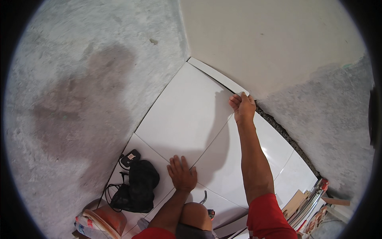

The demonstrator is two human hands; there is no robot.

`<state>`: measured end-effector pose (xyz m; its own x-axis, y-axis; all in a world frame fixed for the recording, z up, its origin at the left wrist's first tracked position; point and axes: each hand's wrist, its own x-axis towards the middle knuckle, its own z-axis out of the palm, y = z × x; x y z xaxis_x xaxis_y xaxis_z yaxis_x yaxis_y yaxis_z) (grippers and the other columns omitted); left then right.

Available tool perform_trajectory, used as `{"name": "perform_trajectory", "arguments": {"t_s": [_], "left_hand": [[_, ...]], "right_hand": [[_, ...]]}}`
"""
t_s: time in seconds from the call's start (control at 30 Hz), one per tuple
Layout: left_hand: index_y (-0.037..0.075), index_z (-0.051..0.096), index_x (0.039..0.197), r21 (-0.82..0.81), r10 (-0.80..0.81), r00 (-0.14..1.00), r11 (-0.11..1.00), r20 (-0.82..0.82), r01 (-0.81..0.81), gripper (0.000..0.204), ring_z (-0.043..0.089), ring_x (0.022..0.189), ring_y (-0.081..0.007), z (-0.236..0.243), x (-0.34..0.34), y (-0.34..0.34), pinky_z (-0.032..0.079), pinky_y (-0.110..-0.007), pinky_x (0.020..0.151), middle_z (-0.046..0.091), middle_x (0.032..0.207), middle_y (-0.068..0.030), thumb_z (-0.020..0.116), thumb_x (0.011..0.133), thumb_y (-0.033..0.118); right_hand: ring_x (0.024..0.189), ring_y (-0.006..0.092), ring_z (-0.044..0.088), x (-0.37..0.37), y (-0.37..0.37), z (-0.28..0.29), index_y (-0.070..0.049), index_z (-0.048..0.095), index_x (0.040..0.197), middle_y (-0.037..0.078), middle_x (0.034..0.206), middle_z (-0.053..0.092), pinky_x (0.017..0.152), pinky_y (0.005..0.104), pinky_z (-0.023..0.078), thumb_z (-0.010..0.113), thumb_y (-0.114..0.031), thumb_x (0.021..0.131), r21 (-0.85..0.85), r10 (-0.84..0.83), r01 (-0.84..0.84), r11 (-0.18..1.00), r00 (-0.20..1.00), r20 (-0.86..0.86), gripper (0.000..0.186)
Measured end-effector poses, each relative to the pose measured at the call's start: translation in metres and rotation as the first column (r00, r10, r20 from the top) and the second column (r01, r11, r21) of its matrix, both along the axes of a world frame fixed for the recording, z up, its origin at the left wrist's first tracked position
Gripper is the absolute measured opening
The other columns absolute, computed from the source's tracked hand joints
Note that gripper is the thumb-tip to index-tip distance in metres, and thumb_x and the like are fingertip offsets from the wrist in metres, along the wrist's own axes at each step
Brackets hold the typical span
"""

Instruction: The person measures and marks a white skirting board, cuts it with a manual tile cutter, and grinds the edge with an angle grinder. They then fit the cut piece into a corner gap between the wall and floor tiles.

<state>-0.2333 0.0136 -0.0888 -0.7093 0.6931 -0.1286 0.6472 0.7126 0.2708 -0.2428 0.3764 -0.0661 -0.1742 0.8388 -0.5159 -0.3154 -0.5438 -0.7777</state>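
My right hand (244, 105) reaches far forward and pinches the near right end of a narrow white tile strip (217, 75). The strip lies along the foot of the beige wall, its far end in the corner. A dark gap shows between it and the large white floor tile (181, 105). Fingers spread, my left hand (182, 173) rests flat on the white tiles near a joint, holding nothing.
Left of my left hand lie a black drawstring pouch (139, 187) and a small black adapter (130, 158). An orange bucket (111, 219) stands lower left. A rough open gap (284, 133) runs along the right wall. Long strips and cardboard (296, 203) are piled lower right.
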Motion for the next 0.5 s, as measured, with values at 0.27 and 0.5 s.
{"name": "perform_trajectory", "arguments": {"t_s": [0.27,0.5], "left_hand": [[-0.004,0.04,0.149,-0.012,0.002,1.0,1.0,-0.006,-0.002,0.076,0.025,0.149,-0.0501,0.0,0.001,0.003,0.017,-0.065,0.12,0.031,0.157,-0.0323,0.069,0.088,0.03],[-0.004,0.038,0.151,-0.038,0.008,1.0,0.999,-0.002,-0.008,0.076,0.023,0.15,-0.0498,0.001,0.001,0.003,0.016,-0.064,0.121,0.029,0.158,-0.032,0.067,0.089,0.029]], "right_hand": [[0.073,0.0264,0.07,0.015,0.015,-0.018,0.006,0.041,0.136,0.016,0.091,0.065,0.065,0.0424,0.062,0.058,-0.018,0.104,-0.184,0.176,-0.148,0.972,0.973,0.147,0.044],[0.062,0.0226,0.064,0.016,0.034,-0.009,-0.002,0.051,0.131,0.016,0.088,0.066,0.059,0.0427,0.058,0.057,-0.025,0.105,-0.256,0.295,-0.227,0.939,0.917,0.269,0.035]]}}
